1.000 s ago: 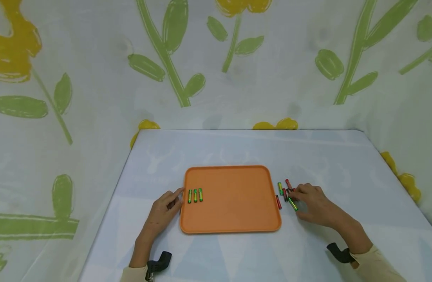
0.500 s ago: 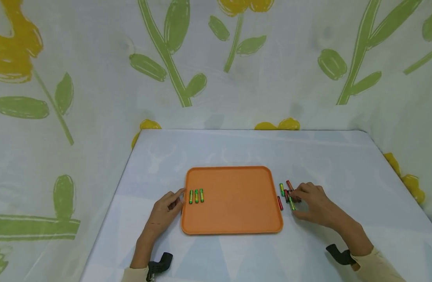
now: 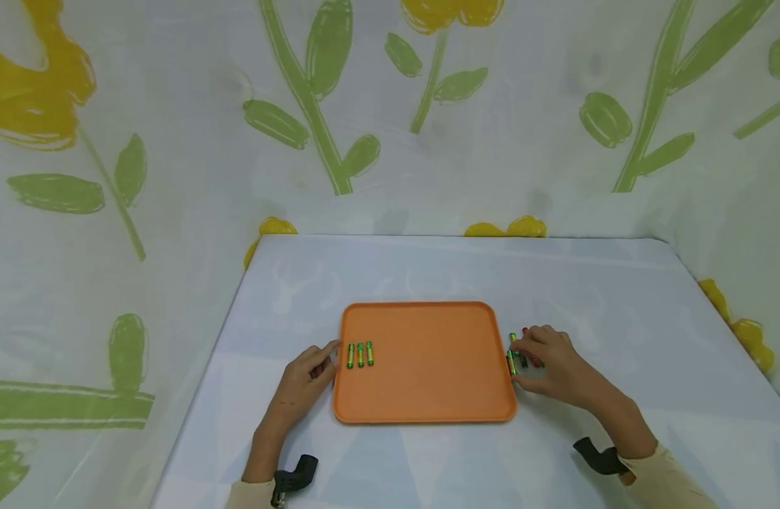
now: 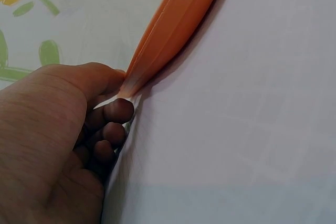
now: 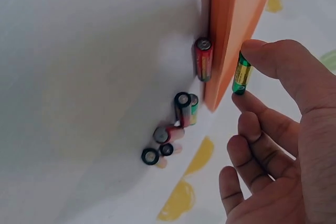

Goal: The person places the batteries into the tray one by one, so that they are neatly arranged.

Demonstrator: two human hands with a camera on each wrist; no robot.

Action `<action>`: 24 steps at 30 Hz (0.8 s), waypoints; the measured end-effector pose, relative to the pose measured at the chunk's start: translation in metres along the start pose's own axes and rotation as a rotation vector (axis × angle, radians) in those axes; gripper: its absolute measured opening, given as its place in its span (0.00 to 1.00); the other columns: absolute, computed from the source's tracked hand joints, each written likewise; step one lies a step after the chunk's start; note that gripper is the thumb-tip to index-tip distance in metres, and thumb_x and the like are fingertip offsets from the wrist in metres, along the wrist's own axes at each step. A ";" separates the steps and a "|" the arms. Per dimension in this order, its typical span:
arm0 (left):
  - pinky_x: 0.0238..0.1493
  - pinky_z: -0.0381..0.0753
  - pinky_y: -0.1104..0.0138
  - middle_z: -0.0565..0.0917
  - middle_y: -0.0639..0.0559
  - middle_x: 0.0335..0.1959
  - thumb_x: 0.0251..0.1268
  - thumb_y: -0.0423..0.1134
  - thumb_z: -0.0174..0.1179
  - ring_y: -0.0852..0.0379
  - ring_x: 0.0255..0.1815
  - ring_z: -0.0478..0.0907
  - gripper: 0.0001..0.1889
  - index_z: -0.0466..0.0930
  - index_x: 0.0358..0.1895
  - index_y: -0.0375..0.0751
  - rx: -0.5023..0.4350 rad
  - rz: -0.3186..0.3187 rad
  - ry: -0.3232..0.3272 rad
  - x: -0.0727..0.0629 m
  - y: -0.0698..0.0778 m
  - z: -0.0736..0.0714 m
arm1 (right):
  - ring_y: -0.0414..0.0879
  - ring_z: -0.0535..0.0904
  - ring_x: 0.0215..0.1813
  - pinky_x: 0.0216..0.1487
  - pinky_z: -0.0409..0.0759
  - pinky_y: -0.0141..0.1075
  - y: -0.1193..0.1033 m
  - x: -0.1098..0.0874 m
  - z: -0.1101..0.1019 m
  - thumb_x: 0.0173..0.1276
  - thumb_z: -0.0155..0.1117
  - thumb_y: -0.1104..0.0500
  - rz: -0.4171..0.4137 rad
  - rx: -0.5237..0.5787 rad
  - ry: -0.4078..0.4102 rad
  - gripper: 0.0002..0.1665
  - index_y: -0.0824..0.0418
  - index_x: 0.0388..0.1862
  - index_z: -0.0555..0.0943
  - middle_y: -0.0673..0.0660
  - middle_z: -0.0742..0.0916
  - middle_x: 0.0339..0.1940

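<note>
The right hand (image 3: 551, 364) is pinching a green-and-yellow battery (image 5: 242, 73) between thumb and forefinger, gripping it near its ends; its other fingers are curving loosely. This battery is hovering right at the right-hand rim of the orange tray (image 3: 428, 362). A red battery (image 5: 203, 60) is lying just beside the tray's outer wall, and a loose cluster of batteries (image 5: 163, 134) is sitting a little farther along; from above, the right hand is partly hiding them, so they are leaving little room between that rim and the fingers.

On the opposite side, the left hand (image 3: 303, 376) is touching the tray's left rim with its fingertips, the lower fingers curling; I cannot tell whether it is pinching the edge or only resting against it. Just inside that rim, three green-and-yellow batteries (image 3: 361, 355) are lying side by side, with narrow gaps between them. The tray's floor is stretching from this row to the right rim, giving wide room sideways. The pale worktop (image 3: 453, 265) is extending beyond the tray on every side, its far edge running well apart from the far rim.
</note>
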State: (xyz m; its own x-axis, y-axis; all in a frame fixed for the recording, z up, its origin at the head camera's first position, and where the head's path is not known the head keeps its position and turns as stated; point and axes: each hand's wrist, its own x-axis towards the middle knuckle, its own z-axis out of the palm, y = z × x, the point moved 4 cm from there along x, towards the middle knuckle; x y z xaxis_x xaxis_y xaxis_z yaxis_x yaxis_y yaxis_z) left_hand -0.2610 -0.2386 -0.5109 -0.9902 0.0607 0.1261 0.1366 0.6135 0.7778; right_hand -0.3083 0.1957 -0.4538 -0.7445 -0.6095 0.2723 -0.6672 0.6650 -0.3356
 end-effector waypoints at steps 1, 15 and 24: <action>0.31 0.70 0.69 0.72 0.60 0.30 0.72 0.37 0.62 0.62 0.29 0.67 0.22 0.78 0.67 0.43 -0.002 -0.003 -0.001 0.000 0.000 0.000 | 0.38 0.63 0.40 0.41 0.58 0.40 -0.001 0.002 0.001 0.48 0.83 0.57 0.000 -0.002 -0.002 0.22 0.56 0.43 0.85 0.47 0.74 0.34; 0.31 0.70 0.69 0.72 0.60 0.30 0.72 0.38 0.62 0.62 0.29 0.67 0.22 0.77 0.67 0.44 0.001 -0.016 0.005 -0.002 0.004 -0.002 | 0.42 0.66 0.42 0.43 0.62 0.42 -0.018 0.019 0.010 0.52 0.82 0.56 0.040 0.011 -0.067 0.22 0.58 0.45 0.85 0.49 0.77 0.39; 0.32 0.70 0.69 0.72 0.60 0.30 0.72 0.36 0.62 0.62 0.30 0.67 0.22 0.78 0.67 0.45 0.002 -0.025 -0.005 -0.001 0.001 0.001 | 0.41 0.65 0.42 0.43 0.61 0.42 -0.024 0.029 0.018 0.52 0.82 0.55 -0.003 0.005 -0.050 0.21 0.57 0.44 0.84 0.50 0.77 0.39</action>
State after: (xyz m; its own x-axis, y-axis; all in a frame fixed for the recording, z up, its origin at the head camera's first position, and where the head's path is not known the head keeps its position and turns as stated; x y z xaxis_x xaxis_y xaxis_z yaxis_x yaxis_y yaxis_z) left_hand -0.2600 -0.2375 -0.5104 -0.9934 0.0493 0.1040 0.1122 0.6165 0.7794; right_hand -0.3135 0.1540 -0.4537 -0.7406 -0.6320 0.2283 -0.6690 0.6612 -0.3396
